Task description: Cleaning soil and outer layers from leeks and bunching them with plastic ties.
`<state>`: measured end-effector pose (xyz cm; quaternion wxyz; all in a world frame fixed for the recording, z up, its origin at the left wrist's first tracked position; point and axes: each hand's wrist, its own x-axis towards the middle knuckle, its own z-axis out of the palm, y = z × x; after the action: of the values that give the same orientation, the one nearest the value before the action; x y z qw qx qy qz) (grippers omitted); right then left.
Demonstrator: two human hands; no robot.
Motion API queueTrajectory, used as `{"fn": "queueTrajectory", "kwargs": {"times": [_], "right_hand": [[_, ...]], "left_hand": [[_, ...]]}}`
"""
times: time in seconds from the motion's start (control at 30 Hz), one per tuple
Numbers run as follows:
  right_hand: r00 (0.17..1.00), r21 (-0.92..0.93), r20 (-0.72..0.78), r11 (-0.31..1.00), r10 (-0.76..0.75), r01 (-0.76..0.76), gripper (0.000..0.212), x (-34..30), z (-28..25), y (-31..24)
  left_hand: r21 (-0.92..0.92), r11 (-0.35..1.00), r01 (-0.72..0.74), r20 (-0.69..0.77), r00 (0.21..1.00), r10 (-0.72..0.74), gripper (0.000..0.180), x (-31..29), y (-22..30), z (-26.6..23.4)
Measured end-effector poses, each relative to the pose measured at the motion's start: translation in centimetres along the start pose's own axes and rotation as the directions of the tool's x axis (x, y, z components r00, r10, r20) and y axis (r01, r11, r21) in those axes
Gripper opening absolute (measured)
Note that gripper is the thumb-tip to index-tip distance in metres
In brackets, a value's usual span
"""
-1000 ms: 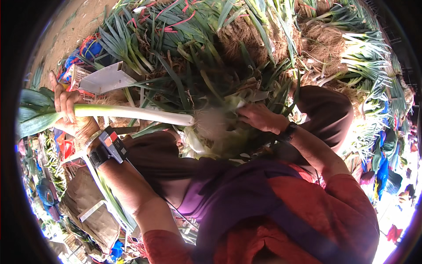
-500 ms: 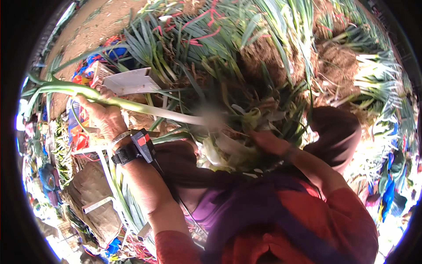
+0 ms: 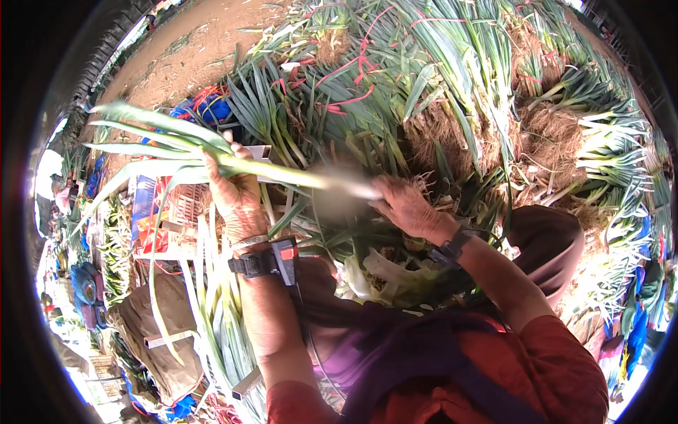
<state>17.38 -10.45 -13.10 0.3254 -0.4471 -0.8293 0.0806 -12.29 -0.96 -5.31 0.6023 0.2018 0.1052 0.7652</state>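
Leek [image 3: 279, 174], one: probably light, firm-stemmed, soft-leaved; best held mid-stem. Left grip [image 3: 236, 191]: closed around it. Right grip [image 3: 409, 210]: at white end [image 3: 365, 190], closure unclear.

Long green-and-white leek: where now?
Head view, left of centre: the long green-and-white leek is in the left hand, its white end at the right hand.

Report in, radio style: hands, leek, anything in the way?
Left hand gripping leek toward leafy end. Right hand at white end, grip unclear. In the way: blur across part of it.
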Motion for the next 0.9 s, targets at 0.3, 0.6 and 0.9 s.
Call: {"fn": "queueTrajectory", "kwargs": {"times": [0.3,0.6,0.9], "right_hand": [[0.900,-0.182,0.295,0.944,0.321,-0.277,0.028,-17.3,-1.1,9.8],[0.973,0.116,0.179,0.979,0.146,-0.168,0.032,-4.4,-1.0,0.4],[0.993,0.412,-0.021,0.906,0.113,-0.094,0.022,7.0,4.3,0.5]], "left_hand": [[0.190,0.974,-0.121,-0.116,0.983,0.144,0.054,1.6,2.6,-4.3],[0.223,0.974,0.039,-0.035,0.999,-0.032,0.062,-0.4,-2.2,-2.7],[0.624,0.776,0.091,-0.134,0.991,-0.009,0.057,-4.7,-5.0,5.5]]}}
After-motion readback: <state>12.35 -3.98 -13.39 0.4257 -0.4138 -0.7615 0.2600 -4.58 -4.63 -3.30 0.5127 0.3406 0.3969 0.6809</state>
